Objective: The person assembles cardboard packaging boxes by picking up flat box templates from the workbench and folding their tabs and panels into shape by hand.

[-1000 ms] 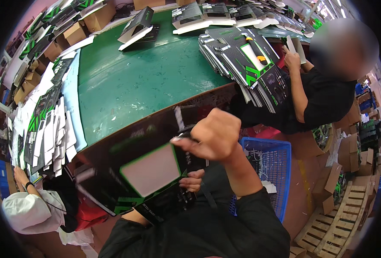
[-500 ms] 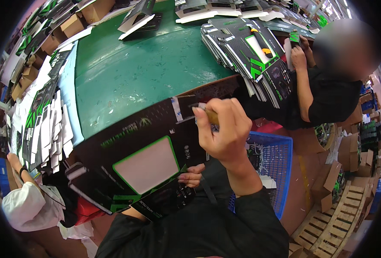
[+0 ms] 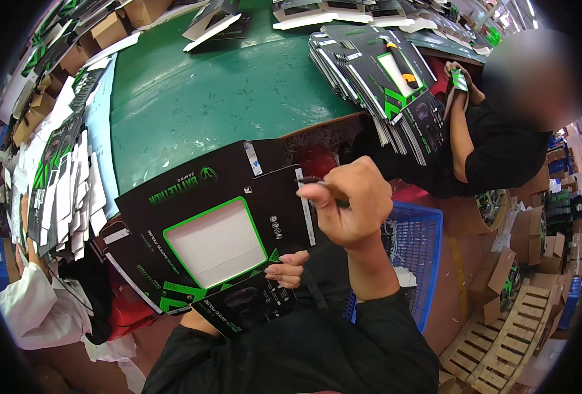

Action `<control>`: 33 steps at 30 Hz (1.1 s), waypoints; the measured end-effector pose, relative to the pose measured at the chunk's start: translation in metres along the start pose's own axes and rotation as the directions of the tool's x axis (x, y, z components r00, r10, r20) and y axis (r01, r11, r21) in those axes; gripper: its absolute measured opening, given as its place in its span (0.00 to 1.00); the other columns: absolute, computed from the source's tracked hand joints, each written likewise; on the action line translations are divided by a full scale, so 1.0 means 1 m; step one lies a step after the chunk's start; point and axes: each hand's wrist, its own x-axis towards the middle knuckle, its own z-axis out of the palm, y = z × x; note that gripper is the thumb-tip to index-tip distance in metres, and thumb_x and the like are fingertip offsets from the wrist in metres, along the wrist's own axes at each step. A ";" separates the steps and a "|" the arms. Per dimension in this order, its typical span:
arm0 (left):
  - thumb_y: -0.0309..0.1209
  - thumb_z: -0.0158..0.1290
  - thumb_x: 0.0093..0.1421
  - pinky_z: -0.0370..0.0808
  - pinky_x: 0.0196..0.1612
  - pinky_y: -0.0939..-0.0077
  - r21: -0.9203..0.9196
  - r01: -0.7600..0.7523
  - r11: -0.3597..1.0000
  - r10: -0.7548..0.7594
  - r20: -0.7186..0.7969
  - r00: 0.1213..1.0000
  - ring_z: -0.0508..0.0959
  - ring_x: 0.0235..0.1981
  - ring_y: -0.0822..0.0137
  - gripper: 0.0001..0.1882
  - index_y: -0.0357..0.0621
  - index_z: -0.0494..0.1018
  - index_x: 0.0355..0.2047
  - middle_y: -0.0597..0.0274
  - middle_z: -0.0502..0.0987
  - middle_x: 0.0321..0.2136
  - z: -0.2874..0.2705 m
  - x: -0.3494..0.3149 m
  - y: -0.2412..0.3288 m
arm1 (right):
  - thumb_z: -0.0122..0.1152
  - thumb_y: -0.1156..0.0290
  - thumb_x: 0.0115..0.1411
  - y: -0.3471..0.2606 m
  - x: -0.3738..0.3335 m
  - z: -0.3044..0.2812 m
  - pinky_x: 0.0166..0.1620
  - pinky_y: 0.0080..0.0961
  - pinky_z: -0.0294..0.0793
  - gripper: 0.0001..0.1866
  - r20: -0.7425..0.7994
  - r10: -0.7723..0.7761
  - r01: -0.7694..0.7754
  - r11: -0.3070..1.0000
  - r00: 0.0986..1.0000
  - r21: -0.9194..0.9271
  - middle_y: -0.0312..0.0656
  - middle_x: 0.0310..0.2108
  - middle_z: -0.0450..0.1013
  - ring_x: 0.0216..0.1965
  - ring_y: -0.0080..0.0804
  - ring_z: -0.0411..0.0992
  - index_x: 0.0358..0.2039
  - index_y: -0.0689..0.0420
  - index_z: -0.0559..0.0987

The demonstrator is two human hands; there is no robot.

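Observation:
A black cardboard box with green trim, partly unfolded, leans against me at the table's near edge. Its green-framed window shows a pale inside. My left hand grips the box's lower part, with its fingertips curled over the front and the rest hidden behind. Just off the box's right edge, my right hand is closed, thumb against forefinger. A thin dark piece sticks out of that pinch, too small to name. White strips run along the right flap and the upper flap.
A green table lies beyond the box. Stacked flat printed boxes bear a yellow-and-black cutter. A blue basket stands at my right. One co-worker sits at the right, another at the left. White-edged cartons crowd the left.
My right hand has moved slightly right and down, away from the upper flap. The box has tilted to face me more, its right flap now showing. The right co-worker's hands have shifted.

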 end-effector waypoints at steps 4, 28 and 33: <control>0.26 0.40 0.73 0.72 0.34 0.72 0.001 -0.002 1.000 0.002 -0.021 1.000 0.78 0.27 0.64 0.04 0.42 0.62 0.39 0.54 0.79 0.29 0.002 -0.001 -0.001 | 0.71 0.63 0.56 0.008 0.010 0.007 0.21 0.29 0.62 0.15 0.055 0.021 -0.012 0.988 0.998 -0.156 0.35 0.20 0.65 0.20 0.35 0.64 0.25 0.56 0.74; 0.25 0.38 0.74 0.71 0.30 0.76 -0.024 -0.044 0.999 0.044 -0.022 0.999 0.79 0.29 0.64 0.03 0.38 0.60 0.41 0.54 0.79 0.30 -0.003 -0.005 -0.015 | 0.78 0.66 0.50 -0.003 0.001 0.006 0.19 0.25 0.61 0.17 0.139 -0.113 0.119 0.992 0.984 -0.039 0.34 0.18 0.67 0.17 0.31 0.64 0.23 0.55 0.73; 0.29 0.40 0.74 0.67 0.33 0.82 0.077 0.041 0.996 -0.033 -0.096 0.995 0.79 0.26 0.73 0.05 0.48 0.66 0.39 0.66 0.80 0.30 0.013 0.002 -0.007 | 0.77 0.65 0.53 0.006 -0.009 -0.004 0.21 0.24 0.64 0.17 -0.014 -0.089 0.089 0.996 0.996 -0.017 0.34 0.19 0.70 0.18 0.31 0.66 0.26 0.55 0.74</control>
